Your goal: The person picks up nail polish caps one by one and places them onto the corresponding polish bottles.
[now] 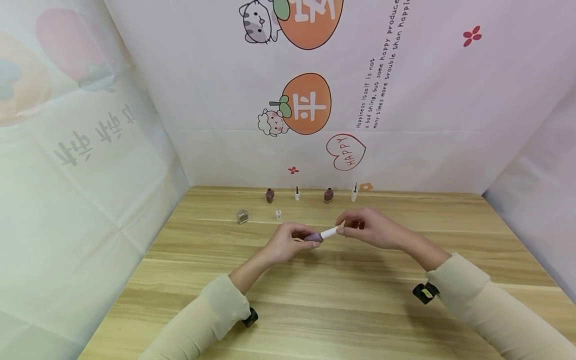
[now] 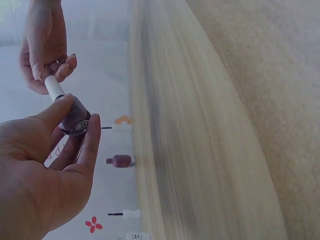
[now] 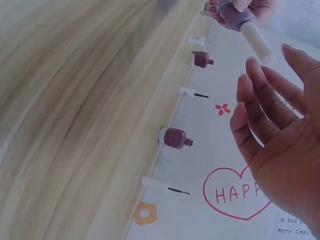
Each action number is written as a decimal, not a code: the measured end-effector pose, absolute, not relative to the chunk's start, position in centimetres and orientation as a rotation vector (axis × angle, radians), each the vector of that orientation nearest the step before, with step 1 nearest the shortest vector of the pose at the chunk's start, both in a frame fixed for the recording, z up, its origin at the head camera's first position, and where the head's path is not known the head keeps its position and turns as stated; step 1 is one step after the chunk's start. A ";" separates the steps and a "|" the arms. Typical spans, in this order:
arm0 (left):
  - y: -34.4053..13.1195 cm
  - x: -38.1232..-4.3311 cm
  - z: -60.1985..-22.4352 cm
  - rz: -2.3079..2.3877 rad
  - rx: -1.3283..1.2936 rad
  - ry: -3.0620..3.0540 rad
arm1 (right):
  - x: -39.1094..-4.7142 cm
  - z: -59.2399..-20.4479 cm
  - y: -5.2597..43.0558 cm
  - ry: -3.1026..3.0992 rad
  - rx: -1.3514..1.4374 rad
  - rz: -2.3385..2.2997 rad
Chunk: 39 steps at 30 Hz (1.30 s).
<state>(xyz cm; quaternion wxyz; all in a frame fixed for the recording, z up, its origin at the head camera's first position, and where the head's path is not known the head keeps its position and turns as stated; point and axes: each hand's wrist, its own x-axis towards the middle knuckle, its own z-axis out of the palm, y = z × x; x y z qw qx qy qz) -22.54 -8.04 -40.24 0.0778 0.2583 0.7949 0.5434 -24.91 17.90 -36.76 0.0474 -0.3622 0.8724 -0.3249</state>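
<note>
My left hand (image 1: pixel 285 243) holds a purple nail polish bottle (image 1: pixel 314 238) between thumb and fingers, tilted above the table. Its long white cap (image 1: pixel 329 232) is on the bottle and points toward my right hand (image 1: pixel 371 227). In the right wrist view, the thumb and forefinger of that hand stand on either side of the cap's end, with gaps between. Its other fingers are loosely bent. The left wrist view shows a round label on the bottle's base (image 2: pixel 81 125).
Along the table's back edge stand two uncapped dark mauve bottles (image 1: pixel 328 195) and two white caps (image 1: pixel 354 193) with their brushes up. Nearer, to the left, are a glittery bottle (image 1: pixel 243 216) and a small white cap (image 1: pixel 278 214). A printed cloth wall (image 1: pixel 225 150) rises behind.
</note>
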 end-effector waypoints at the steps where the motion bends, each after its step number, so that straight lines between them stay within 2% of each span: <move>1: -8.0 -22.6 -40.2 1.629 0.768 2.380 | -24.9 -36.7 17.9 2.656 -1.119 -0.989; 33: -7.8 -22.4 -40.0 1.610 0.815 2.391 | -24.8 -37.4 17.6 2.629 -1.189 -0.934; 39: -7.7 -23.4 -41.7 1.601 0.815 2.410 | -24.9 -37.8 17.4 2.674 -1.117 -0.890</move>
